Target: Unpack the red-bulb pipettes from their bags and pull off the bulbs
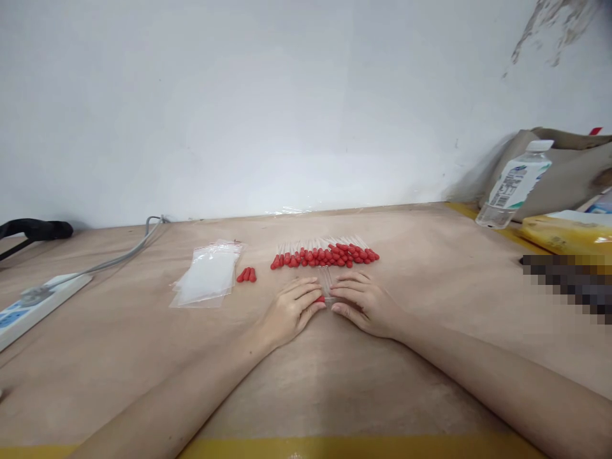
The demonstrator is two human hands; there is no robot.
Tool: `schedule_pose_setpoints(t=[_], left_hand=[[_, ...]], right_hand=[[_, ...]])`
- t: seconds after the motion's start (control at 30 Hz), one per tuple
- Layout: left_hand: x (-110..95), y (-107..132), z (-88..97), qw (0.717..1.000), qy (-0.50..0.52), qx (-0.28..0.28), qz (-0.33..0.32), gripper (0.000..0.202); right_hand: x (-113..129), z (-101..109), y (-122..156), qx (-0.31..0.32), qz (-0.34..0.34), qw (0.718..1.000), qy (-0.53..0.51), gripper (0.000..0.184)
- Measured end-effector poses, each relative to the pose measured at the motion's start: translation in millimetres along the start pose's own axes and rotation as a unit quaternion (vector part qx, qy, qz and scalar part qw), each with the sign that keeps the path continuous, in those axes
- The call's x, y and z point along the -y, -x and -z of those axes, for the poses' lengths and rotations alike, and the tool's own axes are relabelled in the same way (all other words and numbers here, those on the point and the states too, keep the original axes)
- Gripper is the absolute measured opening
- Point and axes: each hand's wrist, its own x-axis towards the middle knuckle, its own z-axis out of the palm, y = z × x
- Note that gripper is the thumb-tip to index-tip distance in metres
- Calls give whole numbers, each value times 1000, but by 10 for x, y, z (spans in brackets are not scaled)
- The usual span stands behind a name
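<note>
Near the middle of the table, my left hand (297, 306) is closed, its thumb and fingers around a red rubber bulb (320, 298). My right hand (366, 305) faces it, closed on the end of a thin clear tube (329, 299) that runs across the gap to the bulb. Just beyond my fingertips lie more clear tubes (325, 277), pointing away from me. Behind them is a long row of droppers with red bulbs (329, 255), their thin pale stems toward the wall. Several loose red bulbs (247, 275) sit together left of my left hand.
Clear zip bags (208, 274) are stacked at the left. Farther left, a power strip (43, 303) has a grey cable (112, 260). A plastic bottle (516, 185), a yellow packet (571, 233) and a grey-brown bag (568, 172) stand at the right, by the wall (239, 102).
</note>
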Motion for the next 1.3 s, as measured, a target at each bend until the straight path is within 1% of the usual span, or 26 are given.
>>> schedule_pose_setpoints(t=[0.2,0.43,0.57,0.73,0.83,1.07,1.17,1.3], left_hand=[[-9,-1,23,1000,11,-2,1,26],[-11,-3,10,1000,6,-8,-22,24],[-27,-15,28,1000,-11,4,-28,26],[-45,-27,79,997,-40,39,-49,18],[-58,-22,99,997,-32,63,-36,17],[-82,8,117,995,21,94,10,20],[-99,13,143,992,44,117,31,20],[-120,24,176,989,61,131,44,19]], right_hand=[[-3,-44,-7,6,-9,1000,-17,21],[5,-52,-28,9,-5,999,-53,22],[31,-81,-56,6,8,998,-66,22],[54,-95,-51,-22,41,997,-54,15],[63,-74,-43,-22,56,997,-43,13],[97,-11,-56,-2,84,996,-11,16],[96,-11,-49,-18,102,995,1,14],[94,-21,-27,-47,133,990,30,9]])
